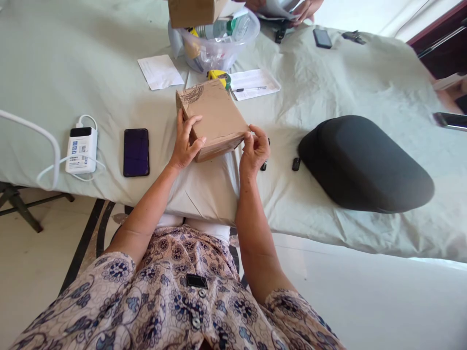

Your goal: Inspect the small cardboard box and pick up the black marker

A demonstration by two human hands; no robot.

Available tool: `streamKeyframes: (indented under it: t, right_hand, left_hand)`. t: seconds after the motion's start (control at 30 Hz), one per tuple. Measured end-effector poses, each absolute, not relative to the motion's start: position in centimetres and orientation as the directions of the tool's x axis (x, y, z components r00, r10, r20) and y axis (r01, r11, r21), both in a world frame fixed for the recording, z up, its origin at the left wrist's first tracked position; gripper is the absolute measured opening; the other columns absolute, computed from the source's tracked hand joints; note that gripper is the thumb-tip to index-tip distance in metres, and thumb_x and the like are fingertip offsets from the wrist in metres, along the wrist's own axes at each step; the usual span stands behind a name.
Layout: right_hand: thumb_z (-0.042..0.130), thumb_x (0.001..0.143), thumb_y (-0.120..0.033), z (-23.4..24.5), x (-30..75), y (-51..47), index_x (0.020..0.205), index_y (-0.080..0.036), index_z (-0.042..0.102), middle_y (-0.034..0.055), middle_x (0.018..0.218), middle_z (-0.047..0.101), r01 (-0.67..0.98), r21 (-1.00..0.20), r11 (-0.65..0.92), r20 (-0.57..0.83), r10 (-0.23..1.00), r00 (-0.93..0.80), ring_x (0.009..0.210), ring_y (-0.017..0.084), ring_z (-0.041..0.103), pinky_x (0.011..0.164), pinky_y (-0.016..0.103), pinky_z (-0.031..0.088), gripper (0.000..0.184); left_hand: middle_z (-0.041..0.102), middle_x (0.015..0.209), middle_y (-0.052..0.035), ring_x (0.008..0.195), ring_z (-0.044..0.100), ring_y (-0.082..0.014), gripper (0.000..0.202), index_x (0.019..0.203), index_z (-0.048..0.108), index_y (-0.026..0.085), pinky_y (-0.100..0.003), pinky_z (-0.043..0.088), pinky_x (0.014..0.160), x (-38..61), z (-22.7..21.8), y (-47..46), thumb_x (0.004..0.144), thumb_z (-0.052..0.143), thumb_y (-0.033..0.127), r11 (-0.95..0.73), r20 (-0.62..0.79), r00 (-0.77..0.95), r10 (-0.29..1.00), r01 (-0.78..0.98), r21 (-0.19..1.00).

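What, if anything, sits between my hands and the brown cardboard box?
Nothing visible does. The left hand holds the near left side of the brown cardboard box, and the right hand pinches its near right corner. Both touch it directly.

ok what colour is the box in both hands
Brown cardboard box with a dark sketch near its far corner, head view.

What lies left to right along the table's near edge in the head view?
White power bank, dark smartphone, left hand, brown cardboard box, right hand, small black object, large black rounded case.
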State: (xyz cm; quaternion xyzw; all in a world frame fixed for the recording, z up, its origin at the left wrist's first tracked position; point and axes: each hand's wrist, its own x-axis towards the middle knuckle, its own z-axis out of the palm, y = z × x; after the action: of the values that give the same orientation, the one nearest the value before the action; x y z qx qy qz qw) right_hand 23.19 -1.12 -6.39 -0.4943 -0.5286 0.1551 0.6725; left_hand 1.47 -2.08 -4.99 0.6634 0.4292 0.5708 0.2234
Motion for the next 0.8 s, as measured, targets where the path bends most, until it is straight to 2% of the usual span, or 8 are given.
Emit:
streamKeyframes:
  t: [0.1,0.2,0.33,0.47,0.57,0.67,0.8]
  right_hand:
    - [0.061,0.091,-0.075,-6.2,23.5,-1.0,0.102,-0.024,0.074,-0.0023,0.075,0.052,0.302,-0.829,0.471,0.559,0.728,0.397,0.068,0.014,0.054,0.073,0.032,0.054,0.054]
    - [0.06,0.091,-0.075,-6.3,23.2,-1.0,0.1,-0.022,0.075,0.0025,0.09,0.065,0.29,-0.824,0.487,0.566,0.724,0.394,0.085,0.018,0.063,0.084,0.035,0.056,0.055]
    - [0.054,0.093,-0.077,-7.5,23.0,-0.5,0.099,-0.021,0.075,0.0037,0.091,0.069,0.205,-0.886,0.417,0.461,0.839,0.289,0.09,0.019,0.066,0.088,0.036,0.056,0.06]
    - [0.056,0.089,-0.08,-9.0,22.8,0.2,0.115,-0.023,0.071,0.0018,0.088,0.068,0.156,-0.924,0.349,0.374,0.91,0.178,0.081,0.016,0.066,0.077,0.031,0.057,0.064]
    - [0.061,0.087,-0.078,-9.2,22.6,0.3,0.119,-0.025,0.069,0.001,0.087,0.068,0.099,-0.945,0.312,0.326,0.926,0.192,0.075,0.014,0.066,0.067,0.028,0.056,0.062]
    - [0.065,0.086,-0.072,-8.5,22.5,0.0,0.113,-0.026,0.072,0.002,0.091,0.069,0.059,-0.927,0.371,0.375,0.901,0.219,0.08,0.015,0.066,0.068,0.028,0.056,0.053]
    - [0.066,0.089,-0.065,-7.1,22.6,-0.7,0.109,-0.028,0.071,0.0033,0.102,0.067,0.065,-0.872,0.485,0.487,0.845,0.222,0.084,0.015,0.064,0.068,0.029,0.056,0.042]
  left_hand:
    - [0.04,0.159,-0.0085,0.158,0.03,-0.0344,0.079,0.133,0.058,0.033,-0.048,0.027,0.133,1.4,-5.0,-2.1,0.081,0.053,0.091,-0.53,0.563,-0.019,0.826,0.313,0.788]
    - [0.042,0.158,-0.0074,0.156,0.034,-0.0333,0.075,0.133,0.059,0.034,-0.047,0.029,0.132,1.0,-5.0,-2.0,0.084,0.049,0.089,-0.543,0.575,-0.013,0.818,0.31,0.78]
    - [0.046,0.155,-0.0066,0.15,0.043,-0.0335,0.074,0.132,0.06,0.033,-0.047,0.033,0.129,0.1,-5.4,-1.5,0.084,0.05,0.088,-0.552,0.586,-0.056,0.808,0.273,0.788]
    - [0.05,0.154,-0.0055,0.15,0.043,-0.0327,0.069,0.131,0.06,0.032,-0.046,0.035,0.129,-0.4,-6.0,-0.8,0.085,0.052,0.083,-0.527,0.561,-0.133,0.817,0.224,0.82]
    - [0.055,0.15,-0.0052,0.148,0.046,-0.0316,0.066,0.131,0.058,0.031,-0.046,0.038,0.127,-0.6,-6.3,-0.4,0.086,0.051,0.079,-0.486,0.51,-0.171,0.843,0.163,0.859]
    - [0.056,0.151,-0.0057,0.147,0.048,-0.0314,0.066,0.134,0.054,0.031,-0.047,0.043,0.123,-1.2,-6.6,0.1,0.086,0.049,0.076,-0.432,0.43,-0.157,0.889,0.022,0.902]
    - [0.048,0.161,-0.0045,0.152,0.044,-0.0307,0.071,0.143,0.045,0.034,-0.049,0.044,0.123,-2.3,-7.0,0.7,0.085,0.05,0.074,-0.34,0.334,-0.079,0.939,-0.078,0.937]
